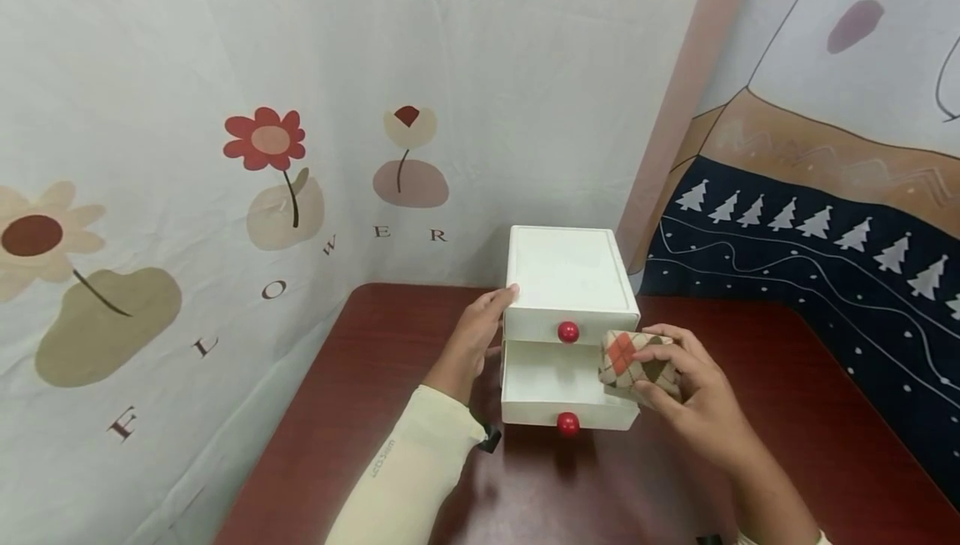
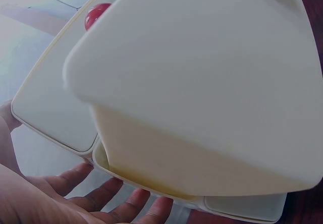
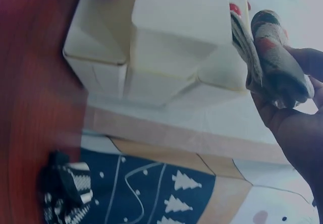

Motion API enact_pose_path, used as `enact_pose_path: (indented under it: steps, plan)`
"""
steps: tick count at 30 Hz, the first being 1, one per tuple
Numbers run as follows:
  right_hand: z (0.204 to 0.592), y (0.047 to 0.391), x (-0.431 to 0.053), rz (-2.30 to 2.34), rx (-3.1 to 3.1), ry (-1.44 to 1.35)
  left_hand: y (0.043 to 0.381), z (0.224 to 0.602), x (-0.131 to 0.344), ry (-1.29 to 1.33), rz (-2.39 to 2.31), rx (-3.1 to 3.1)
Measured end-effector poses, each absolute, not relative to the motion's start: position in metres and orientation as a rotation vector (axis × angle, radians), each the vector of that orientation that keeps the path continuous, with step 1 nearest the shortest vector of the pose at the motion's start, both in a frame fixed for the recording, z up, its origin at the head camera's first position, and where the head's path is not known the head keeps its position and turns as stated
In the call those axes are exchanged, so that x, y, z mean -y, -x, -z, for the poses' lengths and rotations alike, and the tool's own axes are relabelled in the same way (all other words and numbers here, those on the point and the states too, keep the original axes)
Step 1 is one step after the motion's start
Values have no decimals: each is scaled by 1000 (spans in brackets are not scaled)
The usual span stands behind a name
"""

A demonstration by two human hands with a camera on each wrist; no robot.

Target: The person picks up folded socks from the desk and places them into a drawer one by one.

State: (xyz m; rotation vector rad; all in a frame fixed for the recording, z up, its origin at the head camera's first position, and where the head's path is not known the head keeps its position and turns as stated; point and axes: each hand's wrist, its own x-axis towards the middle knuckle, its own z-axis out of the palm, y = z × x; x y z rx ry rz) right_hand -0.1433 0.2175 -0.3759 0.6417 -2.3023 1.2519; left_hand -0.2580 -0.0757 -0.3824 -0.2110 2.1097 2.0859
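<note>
The right hand [image 1: 693, 382] pinches a folded argyle cloth [image 1: 620, 358] above the pulled-out drawer [image 1: 528, 413]'s right side, while the left hand [image 1: 478, 330], fingers unclenched, presses the white cabinet [image 1: 568, 266]'s left wall.

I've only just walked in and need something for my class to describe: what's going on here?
A person's left hand rests against the side of a white drawer unit on a table, thumb at the top edge. Their right hand holds a patterned cloth close to the open drawer, not yet set down. The top drawer is shut.
</note>
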Motion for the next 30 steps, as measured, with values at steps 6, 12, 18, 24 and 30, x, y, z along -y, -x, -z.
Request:
enact_pose_path:
  steps: [6, 12, 18, 24, 30]
  plan:
    - [384, 154, -202, -1361, 2344, -702, 258, 383, 76, 209, -2096, -2098]
    - [396, 163, -189, -1420, 2346, -753, 257, 381, 76, 199, -2102, -2091]
    - [399, 166, -181, -1381, 2446, -749, 256, 382, 77, 203, -2108, -2080]
    - [393, 172, -178, -1192, 2567, -701, 257, 383, 77, 194, -2120, -2082]
    - [393, 178, -170, -1120, 2556, -696, 257, 382, 77, 205, -2116, -2086]
